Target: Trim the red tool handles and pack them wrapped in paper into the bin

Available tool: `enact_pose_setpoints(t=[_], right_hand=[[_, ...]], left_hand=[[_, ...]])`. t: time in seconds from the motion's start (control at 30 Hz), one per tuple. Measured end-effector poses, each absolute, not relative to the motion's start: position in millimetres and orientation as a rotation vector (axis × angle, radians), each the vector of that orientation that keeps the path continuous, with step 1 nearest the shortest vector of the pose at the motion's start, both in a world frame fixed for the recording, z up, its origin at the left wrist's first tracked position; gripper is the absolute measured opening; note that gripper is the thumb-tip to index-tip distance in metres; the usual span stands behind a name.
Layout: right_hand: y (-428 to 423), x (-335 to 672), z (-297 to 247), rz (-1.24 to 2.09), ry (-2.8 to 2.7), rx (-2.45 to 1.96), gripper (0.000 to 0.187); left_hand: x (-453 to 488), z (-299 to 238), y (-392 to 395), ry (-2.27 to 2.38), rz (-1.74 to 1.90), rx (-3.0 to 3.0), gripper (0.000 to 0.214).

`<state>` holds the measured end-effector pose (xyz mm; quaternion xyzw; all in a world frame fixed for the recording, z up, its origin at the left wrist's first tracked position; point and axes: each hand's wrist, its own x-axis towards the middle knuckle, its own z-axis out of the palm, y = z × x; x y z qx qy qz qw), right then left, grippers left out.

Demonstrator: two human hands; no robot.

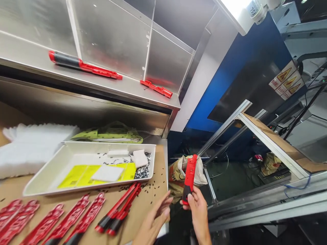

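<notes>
Red plastic cutter body stands upright in yr R hand, fingers closed on black end, seems light, stiff, best held there; yr L hand is open, empty, just beside.

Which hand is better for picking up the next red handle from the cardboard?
Left, probably. The left hand is open, empty and nearest the red-and-black handles on the cardboard. The right hand is gripping a red-and-black handle.
</notes>
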<state>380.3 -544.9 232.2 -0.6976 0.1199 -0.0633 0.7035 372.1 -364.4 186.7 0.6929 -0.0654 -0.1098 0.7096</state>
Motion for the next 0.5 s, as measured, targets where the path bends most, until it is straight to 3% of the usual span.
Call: enact_pose_setpoints(t=[0.2,0.5], right_hand=[[-546,294,255,-0.510,0.340,-1.633,0.063],[-559,240,274,-0.580,0.446,-1.837,0.076]], left_hand=[[358,292,-417,-0.353,-0.385,1.205,0.082],[318,315,-432,-0.472,-0.424,1.128,0.080]])
